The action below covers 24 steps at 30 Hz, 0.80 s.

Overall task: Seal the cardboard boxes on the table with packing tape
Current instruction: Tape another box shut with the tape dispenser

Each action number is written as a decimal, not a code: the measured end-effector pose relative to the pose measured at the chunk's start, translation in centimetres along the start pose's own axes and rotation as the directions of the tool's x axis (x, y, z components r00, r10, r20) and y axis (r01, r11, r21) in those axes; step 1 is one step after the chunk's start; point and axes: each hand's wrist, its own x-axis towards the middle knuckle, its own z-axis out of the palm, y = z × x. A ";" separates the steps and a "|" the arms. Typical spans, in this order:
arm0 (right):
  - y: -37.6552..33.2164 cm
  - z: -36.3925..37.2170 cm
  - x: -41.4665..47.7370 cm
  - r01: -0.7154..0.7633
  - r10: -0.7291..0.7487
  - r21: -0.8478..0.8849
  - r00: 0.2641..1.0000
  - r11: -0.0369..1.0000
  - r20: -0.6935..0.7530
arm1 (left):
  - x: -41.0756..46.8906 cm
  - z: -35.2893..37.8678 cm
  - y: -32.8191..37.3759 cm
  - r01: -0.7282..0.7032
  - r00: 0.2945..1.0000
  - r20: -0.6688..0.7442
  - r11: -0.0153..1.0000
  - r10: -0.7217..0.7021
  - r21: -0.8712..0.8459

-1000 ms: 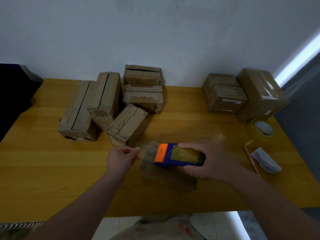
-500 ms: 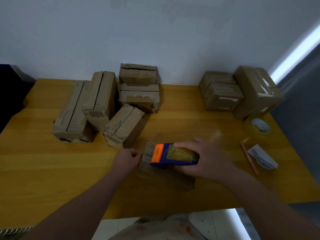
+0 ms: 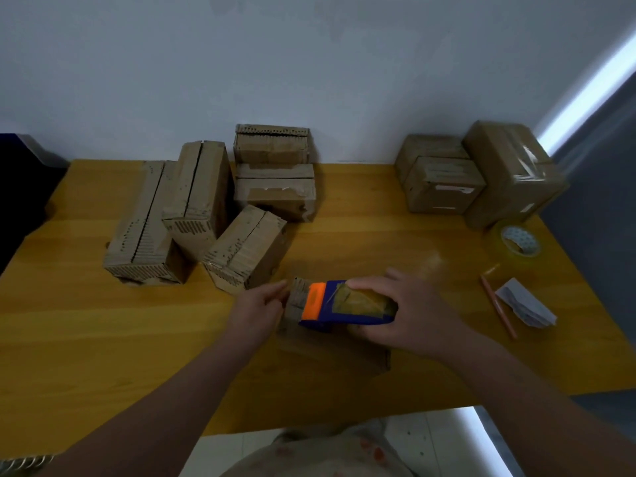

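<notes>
A small cardboard box [image 3: 332,351] lies near the front middle of the wooden table [image 3: 69,339]. My right hand [image 3: 406,313] grips a blue tape dispenser [image 3: 344,304] with an orange front, held over the box's top. My left hand [image 3: 256,309] is at the box's left end, its fingertips pinched together against the cardboard edge; a strip of tape there is too faint to make out. Several unsealed boxes [image 3: 196,204] stand in a group at the back left. Three taped boxes [image 3: 444,184] sit at the back right.
A roll of clear tape [image 3: 519,241] lies at the right edge, in front of the taped boxes. An orange pencil [image 3: 499,301] and a folded paper [image 3: 525,302] lie near it. A wall closes the table's far side.
My left hand moved right from open air to the box's left end. The dispenser in my right hand shifted slightly left and lower over the box.
</notes>
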 end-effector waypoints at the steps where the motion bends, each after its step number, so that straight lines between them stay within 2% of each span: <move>1: 0.0 0.0 0.0 -0.001 0.001 0.005 1.000 1.000 0.002 | -0.6 0.2 0.2 0.070 0.994 0.089 0.985 -0.056 -0.160; 2: 0.1 0.1 0.0 -0.004 0.004 0.008 1.000 1.000 0.005 | -1.0 0.4 0.2 0.127 0.981 0.173 0.968 -0.090 -0.216; 3: 0.1 0.1 0.1 -0.008 0.008 0.012 1.000 1.000 0.006 | -1.3 0.6 0.1 0.147 0.967 0.233 0.972 -0.103 -0.181; 7: 0.0 0.1 0.1 -0.005 0.006 0.021 1.000 1.000 -0.005 | -0.7 0.1 -0.1 0.122 0.916 0.379 0.991 -0.134 0.055; 9: 0.0 0.1 0.0 0.004 -0.004 0.015 1.000 1.000 -0.012 | -0.1 -0.1 0.1 0.024 0.900 0.427 0.987 -0.091 0.161; 10: 0.0 0.1 0.0 0.006 -0.006 0.018 1.000 1.000 -0.016 | 0.1 -0.1 0.3 -0.077 0.904 0.426 0.967 -0.035 0.242; 12: 0.2 0.2 -0.3 0.013 -0.012 0.033 1.000 0.999 -0.029 | 0.7 -0.1 0.7 -0.305 0.901 0.416 0.863 0.125 0.403; 14: 0.5 0.1 -0.6 0.013 -0.011 0.060 0.999 0.998 -0.034 | 1.4 0.0 1.2 -0.433 0.868 0.454 0.753 0.200 0.495; 19: 1.4 -0.1 -1.4 0.055 -0.049 0.182 0.998 0.982 -0.038 | 2.8 -0.4 0.6 -0.522 0.831 0.494 0.665 0.255 0.534; 24: 3.9 -1.0 -2.6 0.073 -0.075 0.173 0.997 0.982 0.003 | 2.4 -0.3 1.6 -0.535 0.842 0.477 0.509 0.252 0.675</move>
